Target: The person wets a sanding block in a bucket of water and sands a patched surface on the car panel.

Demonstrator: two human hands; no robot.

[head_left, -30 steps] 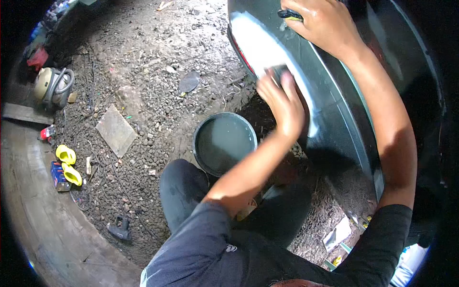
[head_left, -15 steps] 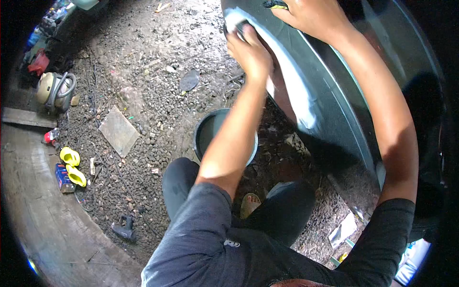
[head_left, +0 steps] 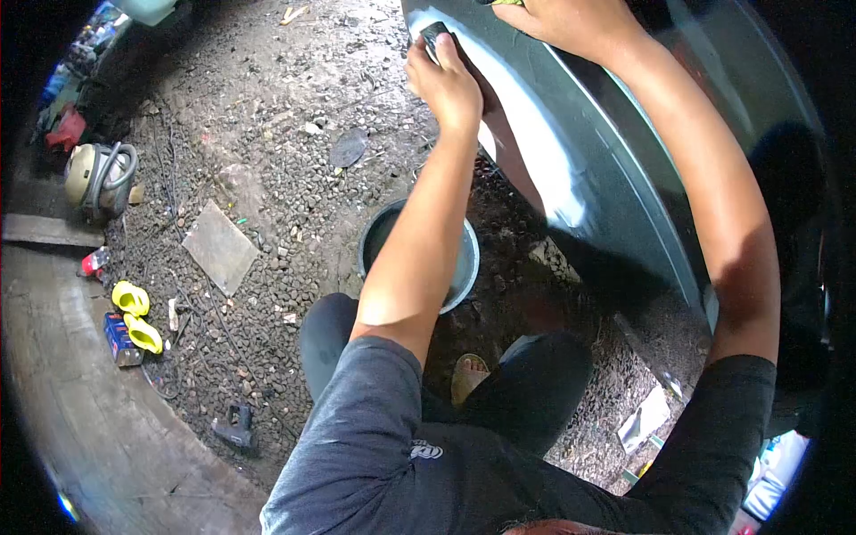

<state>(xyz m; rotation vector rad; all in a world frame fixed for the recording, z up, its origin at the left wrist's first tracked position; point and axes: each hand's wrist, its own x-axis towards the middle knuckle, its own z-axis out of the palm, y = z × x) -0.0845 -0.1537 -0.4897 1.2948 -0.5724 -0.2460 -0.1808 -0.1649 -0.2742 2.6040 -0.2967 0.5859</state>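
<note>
My left hand (head_left: 448,92) is closed around a black block, perhaps a sanding block (head_left: 436,35), against the edge of a dark green car panel (head_left: 615,187). A long white patch (head_left: 535,134), like filler or primer, runs down the panel beside this hand. Higher on the panel, my right hand (head_left: 584,31) is closed on a yellow-green and black thing (head_left: 508,3), cut off by the top of the view; its kind is unclear. Below my left forearm stands a round bucket (head_left: 464,276), partly hidden by the arm.
Gravel and wet dirt cover the ground. To the left are a vacuum cleaner (head_left: 89,178), a flat square tile (head_left: 221,248), yellow clogs (head_left: 134,312), a blue box (head_left: 120,339) and a dark power tool (head_left: 234,428). A concrete edge (head_left: 107,401) borders the gravel.
My left hand has shifted slightly left and up along the panel's edge with the black block, which now shows more sharply. My right hand has moved up a little.
</note>
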